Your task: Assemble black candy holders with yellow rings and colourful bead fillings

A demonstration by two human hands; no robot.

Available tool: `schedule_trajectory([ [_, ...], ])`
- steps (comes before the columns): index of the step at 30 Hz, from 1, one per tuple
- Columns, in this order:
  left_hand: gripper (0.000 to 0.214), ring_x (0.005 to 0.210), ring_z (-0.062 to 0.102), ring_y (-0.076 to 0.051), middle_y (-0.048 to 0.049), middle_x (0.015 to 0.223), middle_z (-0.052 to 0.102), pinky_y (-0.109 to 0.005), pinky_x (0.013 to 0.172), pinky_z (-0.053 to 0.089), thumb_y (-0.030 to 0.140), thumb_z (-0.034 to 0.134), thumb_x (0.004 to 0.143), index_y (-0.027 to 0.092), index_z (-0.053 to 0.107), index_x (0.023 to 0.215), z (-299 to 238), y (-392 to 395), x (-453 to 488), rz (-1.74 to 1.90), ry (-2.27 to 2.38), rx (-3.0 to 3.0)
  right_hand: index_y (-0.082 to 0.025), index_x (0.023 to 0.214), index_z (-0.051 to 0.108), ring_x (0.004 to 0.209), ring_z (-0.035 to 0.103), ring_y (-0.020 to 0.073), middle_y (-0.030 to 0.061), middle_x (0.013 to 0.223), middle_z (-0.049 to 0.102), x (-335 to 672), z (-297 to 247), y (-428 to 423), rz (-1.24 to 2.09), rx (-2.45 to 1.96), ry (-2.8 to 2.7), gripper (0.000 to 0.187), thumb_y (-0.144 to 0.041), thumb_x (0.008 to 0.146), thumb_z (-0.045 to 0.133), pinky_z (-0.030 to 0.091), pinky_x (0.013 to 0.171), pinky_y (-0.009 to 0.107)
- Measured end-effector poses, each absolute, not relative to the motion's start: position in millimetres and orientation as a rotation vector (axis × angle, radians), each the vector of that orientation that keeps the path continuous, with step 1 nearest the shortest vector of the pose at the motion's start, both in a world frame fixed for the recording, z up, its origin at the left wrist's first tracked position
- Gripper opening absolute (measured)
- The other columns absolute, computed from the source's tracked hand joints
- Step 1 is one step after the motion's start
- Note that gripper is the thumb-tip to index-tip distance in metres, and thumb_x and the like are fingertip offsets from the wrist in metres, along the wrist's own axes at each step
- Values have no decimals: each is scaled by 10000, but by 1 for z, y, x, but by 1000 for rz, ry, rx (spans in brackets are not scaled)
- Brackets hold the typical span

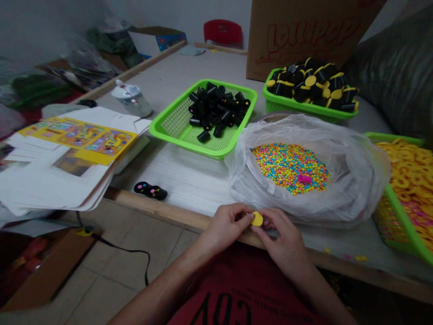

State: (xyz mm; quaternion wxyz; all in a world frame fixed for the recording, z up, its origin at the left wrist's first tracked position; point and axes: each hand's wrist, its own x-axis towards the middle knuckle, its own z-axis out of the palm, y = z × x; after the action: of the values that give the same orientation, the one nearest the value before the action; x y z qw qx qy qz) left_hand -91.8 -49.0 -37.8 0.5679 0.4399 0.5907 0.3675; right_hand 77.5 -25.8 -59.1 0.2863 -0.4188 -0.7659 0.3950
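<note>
Close to the table's front edge, a small yellow round cap [257, 219] is pinched between both hands. My left hand [233, 222] grips its left side with thumb and forefinger. The fingers of my right hand [278, 228] close on its right side; whatever lies under the cap is hidden. Just beyond the hands is a clear plastic bag [352, 180] spread open over a round bowl, holding tiny coloured candy beads [287, 164]. A small pink cup-like piece [304, 179] lies on the beads. Black pieces with coloured beads showing [150, 190] lie to the left.
A green basket [203, 151] holds loose black cylinders; another [311, 108] is heaped with yellow-capped black ones. Yellow rings fill a basket [399, 207] at right. Printed card sheets [67, 158] overhang the table at left, near a lidded white container [131, 97]. A cardboard box [304, 36] stands behind.
</note>
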Motion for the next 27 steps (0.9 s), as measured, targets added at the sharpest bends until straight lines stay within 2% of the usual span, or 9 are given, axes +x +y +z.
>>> schedule_trajectory([
  [2, 239, 400, 449, -70, 24, 550, 573, -164, 380, 366, 351, 573, 794, 132, 649, 856, -39, -47, -92, 824, 1372, 953, -218, 1018, 589, 809, 601, 170, 54, 960, 609, 75, -59, -26, 1106, -1136, -2018, 213, -250, 807, 602, 540, 716, 304],
  [4, 232, 382, 440, -68, 50, 503, 513, -159, 368, 380, 347, 583, 782, 130, 616, 858, -39, -45, -91, 804, 1361, 903, -213, 1007, 588, 810, 609, 164, 51, 965, 607, 73, -59, -26, 1149, -1143, -1989, 205, -239, 803, 598, 546, 707, 293],
  [9, 255, 373, 448, -71, 49, 536, 515, -166, 353, 389, 369, 568, 788, 135, 590, 886, -35, -41, -96, 708, 1388, 1002, -224, 1110, 586, 901, 630, 187, 75, 1081, 623, 73, -64, -25, 1166, -1093, -2009, 286, -235, 825, 568, 560, 759, 310],
  [12, 347, 456, 505, -95, 9, 652, 577, -172, 362, 386, 426, 583, 786, 136, 619, 973, -30, -40, -102, 657, 1381, 1123, -240, 1158, 593, 1013, 610, 206, 75, 1117, 636, 77, -65, -27, 1061, -989, -2017, 316, -223, 845, 549, 530, 874, 348],
  [16, 350, 698, 585, -143, -27, 784, 637, -221, 590, 492, 378, 664, 733, 131, 645, 981, -26, -42, -100, 800, 1331, 1170, -261, 1193, 589, 1123, 562, 216, 79, 1193, 613, 80, -66, -32, 1039, -963, -1897, 366, -189, 834, 568, 466, 986, 397],
  [21, 456, 829, 634, -170, -58, 930, 678, -293, 788, 509, 285, 734, 667, 134, 592, 1074, -31, -46, -87, 1009, 1260, 968, -248, 1259, 523, 1103, 580, 227, 101, 1281, 547, 77, -71, -30, 1519, -1073, -1392, 636, -287, 670, 760, 510, 929, 389],
  [27, 488, 1003, 616, -197, -86, 1102, 656, -339, 934, 466, 227, 743, 678, 149, 569, 1128, -34, -48, -86, 1017, 1108, 964, -228, 1109, 624, 1079, 587, 221, 75, 1164, 616, 79, -73, -26, 1561, -1075, -1257, 497, -264, 639, 780, 469, 972, 404],
])
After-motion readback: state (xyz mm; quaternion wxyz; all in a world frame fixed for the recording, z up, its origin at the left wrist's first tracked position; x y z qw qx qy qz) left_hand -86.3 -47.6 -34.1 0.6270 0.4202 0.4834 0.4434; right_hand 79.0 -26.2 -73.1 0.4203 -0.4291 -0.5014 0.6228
